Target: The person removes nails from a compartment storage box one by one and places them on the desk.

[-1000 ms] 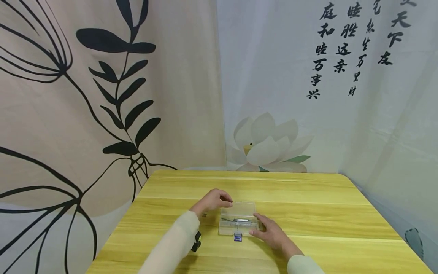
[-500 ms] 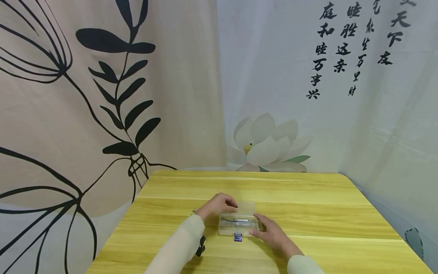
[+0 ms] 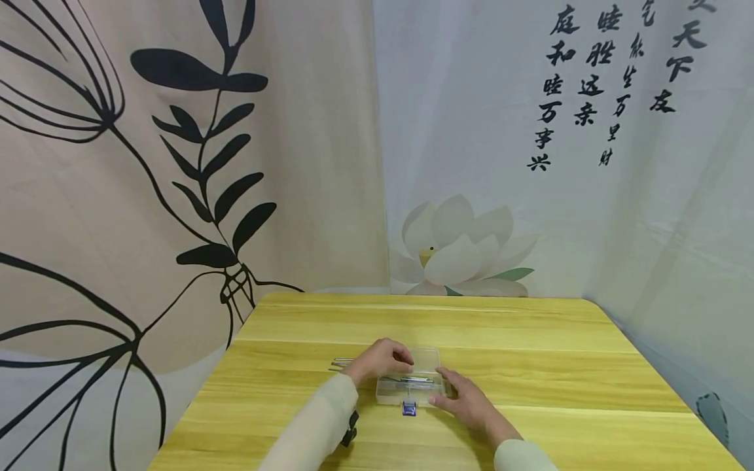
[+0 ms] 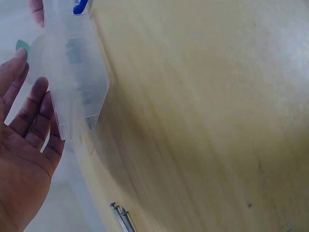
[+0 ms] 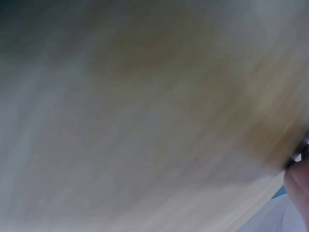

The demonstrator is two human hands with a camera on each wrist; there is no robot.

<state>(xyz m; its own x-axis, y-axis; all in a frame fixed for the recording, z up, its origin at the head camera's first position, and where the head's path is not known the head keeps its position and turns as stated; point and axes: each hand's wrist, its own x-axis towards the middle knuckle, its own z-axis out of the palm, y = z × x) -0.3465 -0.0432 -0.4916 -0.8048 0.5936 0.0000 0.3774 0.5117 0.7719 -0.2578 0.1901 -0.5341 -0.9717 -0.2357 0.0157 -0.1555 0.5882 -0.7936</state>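
Note:
A clear plastic box (image 3: 389, 396) stands on the table with its lid (image 3: 428, 358) folded back and a blue clasp (image 3: 409, 408) at the front. Slim metal nails (image 3: 417, 380) lie inside. My left hand (image 3: 383, 360) hovers over the box's left back part, fingers loosely bent; in the left wrist view its fingertips are beside the box wall (image 4: 75, 67) and nothing shows between them. My right hand (image 3: 471, 400) holds the box's right side, thumb at the front corner and fingers behind. The right wrist view is blurred, with just a fingertip (image 5: 299, 186) at its edge.
More nails (image 3: 340, 362) lie on the wooden table (image 3: 530, 366) left of the box, partly behind my left wrist; their heads (image 4: 114, 206) show in the left wrist view. A printed curtain (image 3: 330, 163) hangs behind the table's far edge.
My left hand has moved right and a little toward me, over the box, uncovering more of the nails on the table. The right hand and the box have stayed put.

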